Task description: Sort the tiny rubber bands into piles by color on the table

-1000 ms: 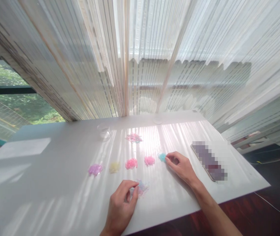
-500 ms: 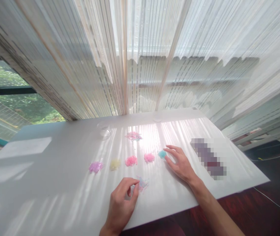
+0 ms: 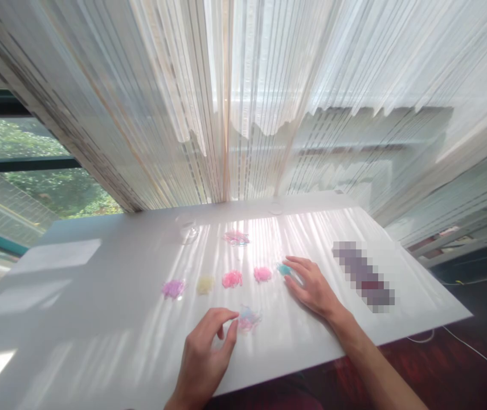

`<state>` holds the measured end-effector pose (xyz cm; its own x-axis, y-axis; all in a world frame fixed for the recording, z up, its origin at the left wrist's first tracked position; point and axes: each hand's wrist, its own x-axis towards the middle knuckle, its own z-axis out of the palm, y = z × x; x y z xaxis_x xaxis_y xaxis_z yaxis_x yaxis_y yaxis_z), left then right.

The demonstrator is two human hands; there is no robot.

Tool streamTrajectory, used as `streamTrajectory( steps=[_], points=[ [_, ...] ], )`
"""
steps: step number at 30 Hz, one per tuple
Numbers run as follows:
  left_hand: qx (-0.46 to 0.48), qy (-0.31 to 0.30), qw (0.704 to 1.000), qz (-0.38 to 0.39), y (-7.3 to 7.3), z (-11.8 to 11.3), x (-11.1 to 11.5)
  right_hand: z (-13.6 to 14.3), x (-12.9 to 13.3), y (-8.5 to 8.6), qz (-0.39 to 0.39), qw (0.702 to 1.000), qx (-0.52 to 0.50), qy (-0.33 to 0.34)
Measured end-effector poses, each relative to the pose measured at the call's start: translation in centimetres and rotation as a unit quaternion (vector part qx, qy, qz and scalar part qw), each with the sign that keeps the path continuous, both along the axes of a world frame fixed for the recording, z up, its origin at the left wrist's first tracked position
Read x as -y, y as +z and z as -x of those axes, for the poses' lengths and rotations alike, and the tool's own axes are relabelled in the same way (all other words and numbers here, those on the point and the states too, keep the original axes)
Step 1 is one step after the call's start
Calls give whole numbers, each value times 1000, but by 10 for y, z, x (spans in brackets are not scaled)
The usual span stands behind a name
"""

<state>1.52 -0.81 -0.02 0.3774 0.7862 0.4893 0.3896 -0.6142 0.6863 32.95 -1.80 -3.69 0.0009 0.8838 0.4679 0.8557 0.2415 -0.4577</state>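
Several small heaps of thin coloured bits, perhaps little rubber bands, lie on the white table [image 3: 110, 302]. My left hand [image 3: 209, 347] is at the left edge of a mixed pale blue and pink heap [image 3: 249, 319]. Its thumb and forefinger tips nearly meet; anything between them is too small to make out. My right hand [image 3: 314, 287] rests beside the teal heap [image 3: 284, 269], fingers stretched and apart, the forefinger close to it. Leftward in a row lie a light pink heap [image 3: 262, 274], a red-pink heap [image 3: 232, 279], a yellow heap [image 3: 205, 285] and a purple heap [image 3: 174, 288].
Behind the row lies another mixed heap [image 3: 237, 238]. A clear round container [image 3: 189, 232] stands to its left, and a clear round lid-like piece [image 3: 275, 208] lies near the back edge. A blurred-out flat object [image 3: 363, 279] is at the right. String curtains [image 3: 226, 102] hang behind the table.
My left hand has drawn slightly left from the mixed heap, its pinch a little looser. My right hand remains by the teal heap. The view has shifted slightly.
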Motion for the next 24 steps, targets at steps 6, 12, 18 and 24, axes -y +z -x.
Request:
streamTrajectory(
  steps=[6,12,18,24],
  points=[
    [-3,-5,1000,-2,-6,-4,-2,1,0,1,-9,1000,4,13],
    [-18,-11,1000,6,-9,-4,1,1,-2,1,10,1000,0,2],
    [-11,-16,1000,1,-12,-5,0,-2,-2,-1,3,1000,-10,-3],
    [-23,-3,1000,-10,-12,-1,-7,-3,-2,-2,-8,1000,-26,-8]
  ],
)
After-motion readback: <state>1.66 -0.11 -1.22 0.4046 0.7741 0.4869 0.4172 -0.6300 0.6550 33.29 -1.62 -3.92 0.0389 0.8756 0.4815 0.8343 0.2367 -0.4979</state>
